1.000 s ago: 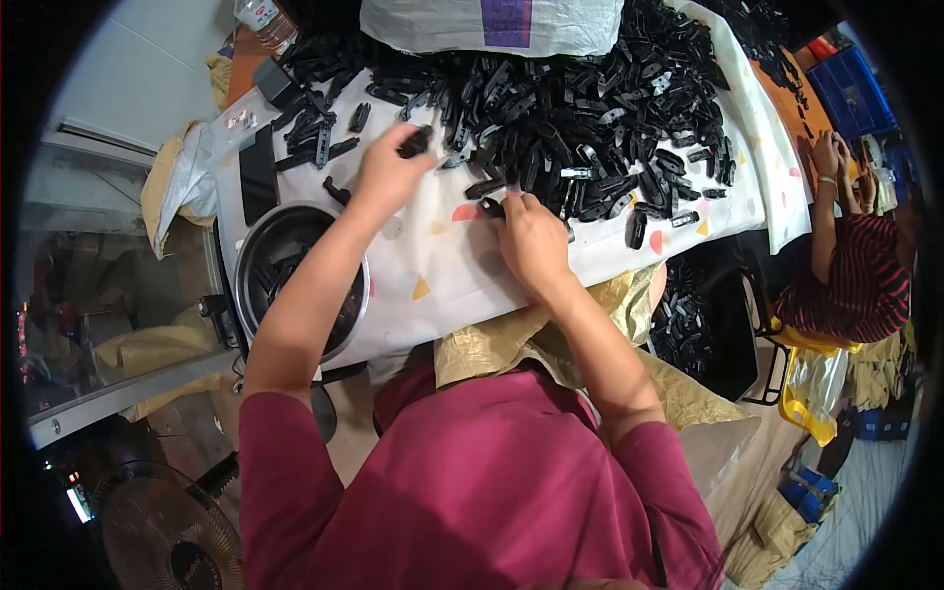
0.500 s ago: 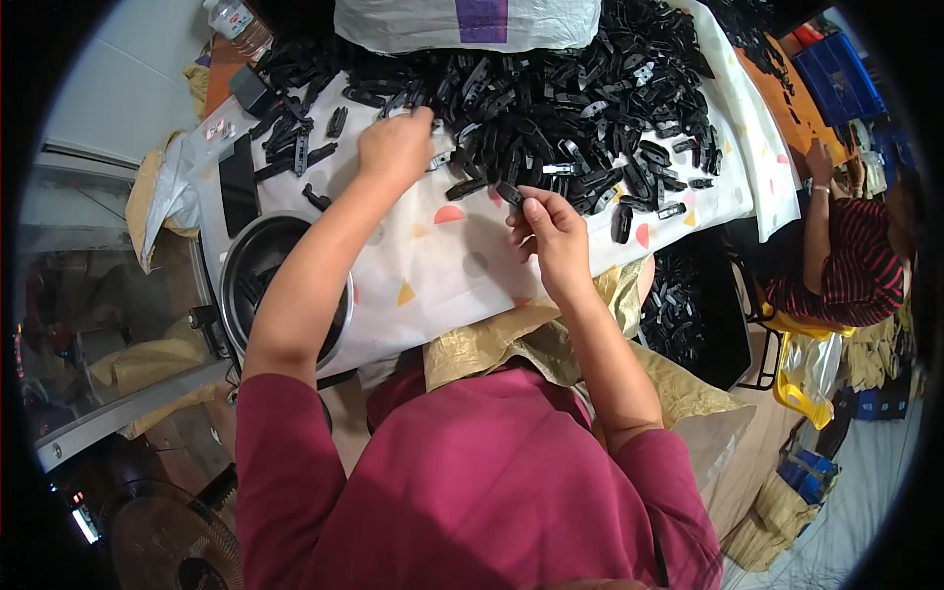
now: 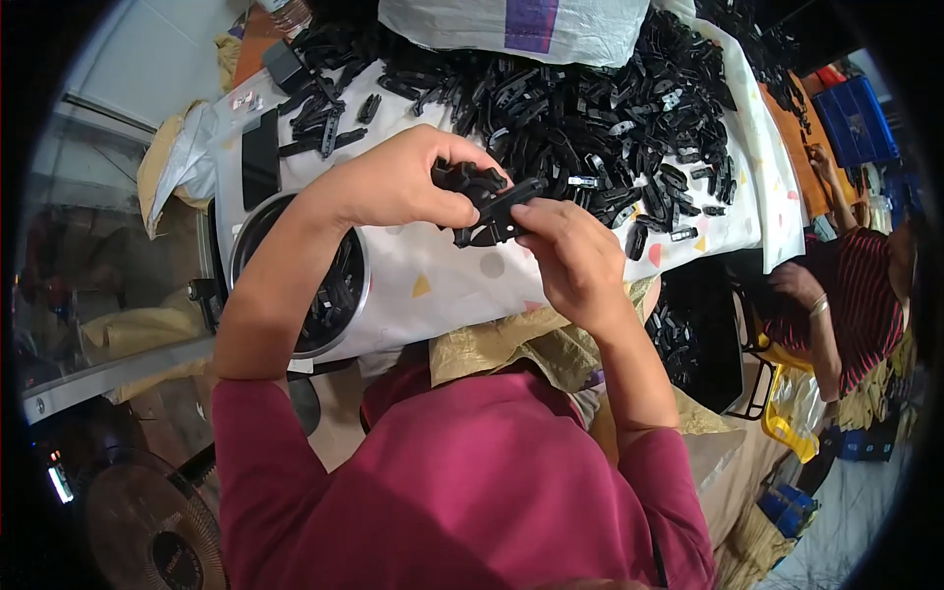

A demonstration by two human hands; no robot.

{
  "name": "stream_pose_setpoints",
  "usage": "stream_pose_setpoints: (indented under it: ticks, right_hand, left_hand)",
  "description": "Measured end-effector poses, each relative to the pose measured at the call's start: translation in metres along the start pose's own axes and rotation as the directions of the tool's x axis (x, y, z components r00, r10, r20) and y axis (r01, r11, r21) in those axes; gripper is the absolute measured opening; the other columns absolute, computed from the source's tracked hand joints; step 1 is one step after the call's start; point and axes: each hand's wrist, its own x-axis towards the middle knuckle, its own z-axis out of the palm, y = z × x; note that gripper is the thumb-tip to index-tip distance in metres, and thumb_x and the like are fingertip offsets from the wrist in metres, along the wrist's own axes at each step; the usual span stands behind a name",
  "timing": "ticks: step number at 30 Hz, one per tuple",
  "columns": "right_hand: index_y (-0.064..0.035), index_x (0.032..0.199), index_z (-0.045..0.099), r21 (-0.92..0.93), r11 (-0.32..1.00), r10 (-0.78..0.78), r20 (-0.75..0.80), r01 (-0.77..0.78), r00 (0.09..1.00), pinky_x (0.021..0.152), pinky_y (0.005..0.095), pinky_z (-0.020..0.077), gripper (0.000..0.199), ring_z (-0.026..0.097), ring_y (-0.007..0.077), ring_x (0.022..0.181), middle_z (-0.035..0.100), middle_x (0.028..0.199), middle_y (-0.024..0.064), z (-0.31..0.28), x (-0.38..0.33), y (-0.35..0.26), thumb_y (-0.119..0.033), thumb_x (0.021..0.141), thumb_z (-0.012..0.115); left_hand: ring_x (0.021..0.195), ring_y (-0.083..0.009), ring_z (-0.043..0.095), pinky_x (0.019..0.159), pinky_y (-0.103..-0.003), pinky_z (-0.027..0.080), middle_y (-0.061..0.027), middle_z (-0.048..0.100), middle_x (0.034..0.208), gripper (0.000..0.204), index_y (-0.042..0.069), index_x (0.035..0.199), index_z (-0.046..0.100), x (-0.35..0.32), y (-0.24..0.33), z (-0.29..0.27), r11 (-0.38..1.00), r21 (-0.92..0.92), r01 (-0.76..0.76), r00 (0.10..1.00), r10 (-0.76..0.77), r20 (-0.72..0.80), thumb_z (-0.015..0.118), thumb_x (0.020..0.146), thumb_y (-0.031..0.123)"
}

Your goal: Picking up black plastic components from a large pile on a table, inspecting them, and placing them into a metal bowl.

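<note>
My two hands meet above the front of the table, just short of a large pile of black plastic parts (image 3: 551, 123). Closed around a small cluster of black plastic pieces (image 3: 464, 179) is my left hand (image 3: 408, 182), thumb toward me. My right hand (image 3: 578, 258) pinches a long, narrow black plastic part (image 3: 513, 199) between thumb and fingers. This part touches or overlaps the pieces in my left hand; where one ends and the other begins I cannot tell. My fingers partly cover them.
A metal bowl (image 3: 364, 295) with black parts stands under my left forearm, beside a black phone-like slab (image 3: 261, 162). A white sack (image 3: 580, 34) rests behind the pile. Right of the table are a black bin (image 3: 723, 339) and another person (image 3: 846, 295). A fan (image 3: 162, 531) stands lower left.
My left hand has come back from the pile's left edge toward my right hand, now with black pieces in it. The right hand has moved slightly right and down; the view has shifted.
</note>
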Motion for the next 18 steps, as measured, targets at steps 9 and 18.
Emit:
stream_pose_setpoints:
  ticks: [9,18]
  right_hand:
    - [0.0037,0.095,0.056,-0.096,0.995,-0.006,-0.081,-0.002,0.997,0.065,0.0321,0.0505,0.031,0.062,0.0282,0.074,0.062,0.085,0.0153,0.012,-0.010,-0.008,0.013,0.066,0.063]
    - [0.0039,0.094,0.055,-0.119,0.993,-0.005,-0.042,0.000,0.999,0.062,0.0330,0.0502,0.032,0.061,0.0287,0.071,0.061,0.084,0.0157,0.010,-0.010,-0.006,0.013,0.065,0.063]
  left_hand:
    - [0.074,-0.0187,0.061,0.067,-0.026,0.047,-0.0103,0.064,0.085,0.035,0.001,0.098,0.062,-0.011,0.022,0.009,0.877,0.480,-0.009,0.999,0.029,-0.035,0.061,0.064,0.006]
    - [0.078,-0.0172,0.061,0.070,-0.028,0.047,-0.0082,0.064,0.085,0.041,0.003,0.100,0.062,-0.016,0.006,0.020,0.919,0.380,-0.108,0.979,0.164,-0.119,0.075,0.063,0.015]
